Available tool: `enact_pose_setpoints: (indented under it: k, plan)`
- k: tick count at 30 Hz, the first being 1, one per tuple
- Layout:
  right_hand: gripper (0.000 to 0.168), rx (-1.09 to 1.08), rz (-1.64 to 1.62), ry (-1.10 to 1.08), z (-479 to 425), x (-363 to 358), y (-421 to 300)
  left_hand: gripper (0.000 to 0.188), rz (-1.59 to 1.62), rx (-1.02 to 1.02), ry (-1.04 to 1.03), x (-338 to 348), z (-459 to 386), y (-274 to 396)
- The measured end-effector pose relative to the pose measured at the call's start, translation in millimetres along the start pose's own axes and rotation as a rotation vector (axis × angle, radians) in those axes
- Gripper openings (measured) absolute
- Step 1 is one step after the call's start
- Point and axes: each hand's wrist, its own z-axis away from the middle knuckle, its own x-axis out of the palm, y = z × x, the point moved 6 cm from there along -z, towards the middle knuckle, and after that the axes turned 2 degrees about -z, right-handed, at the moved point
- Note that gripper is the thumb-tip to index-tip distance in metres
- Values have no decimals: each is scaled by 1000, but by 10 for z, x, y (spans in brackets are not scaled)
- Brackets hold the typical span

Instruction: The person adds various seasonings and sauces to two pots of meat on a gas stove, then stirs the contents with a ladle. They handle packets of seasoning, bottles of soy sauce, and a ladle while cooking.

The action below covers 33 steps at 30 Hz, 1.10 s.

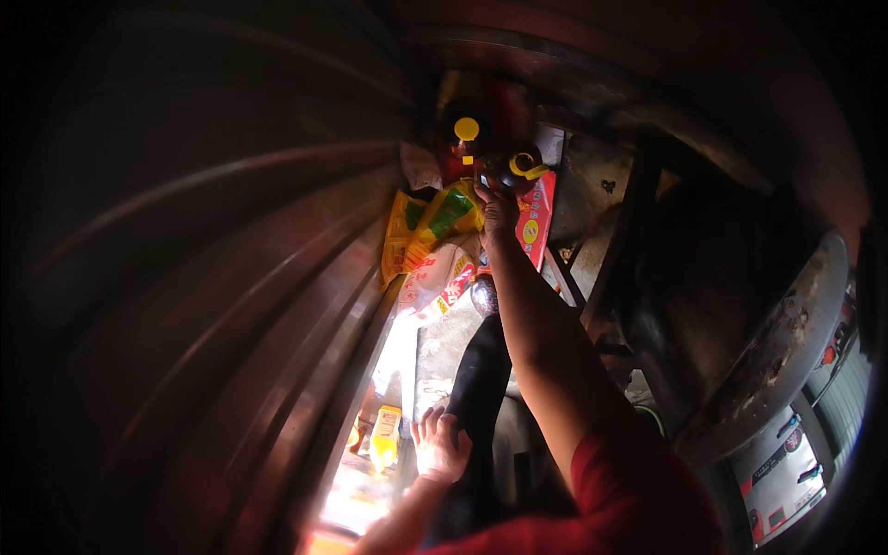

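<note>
My right hand [498,214] reaches far forward, against the near side of a dark bottle [510,182] with a yellow ring cap. Its fingers are partly hidden, so I cannot tell whether they grip the bottle. Just left of this hand lies a yellow and green plastic bag [444,215]. Below that is a pale printed bag [433,277] with red writing. A second dark bottle, topped by a yellow cap [466,129], stands behind. My left hand [440,444] rests on my dark-trousered leg [479,374], fingers apart and holding nothing.
A ribbed dark wall [229,298] rises close on the left. A red printed package [535,222] lies right of my right hand. Dark metal frame bars [614,257] and a large, dirty round-rimmed vessel [798,347] stand further right. A yellow bottle [385,438] is beside my left hand.
</note>
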Motion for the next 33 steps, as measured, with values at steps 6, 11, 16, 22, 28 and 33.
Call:
enact_pose_setpoints:
  k: [6, 11, 16, 22, 28, 33]
  plan:
    - [38, -10, 177, 51, 10, -12, -40, 35, -21, 46, 83, -65, -36, 38]
    - [49, -111, 524, 165, -185, -207, -140, 35, -30, 43, 70, -82, -65, 58]
    - [45, -251, 823, 192, -258, -375, -335, 35, -7, 58, 72, -89, -69, 58]
    - [52, -327, 352, 180, -256, -519, -180, 35, -16, 75, 81, -112, -89, 93]
    - [60, -342, 324, 300, -103, -530, -227, 34, -3, 82, 91, -116, -95, 117]
    - [57, -305, 286, 255, 77, -431, -382, 39, 12, 53, 26, -13, -46, 48]
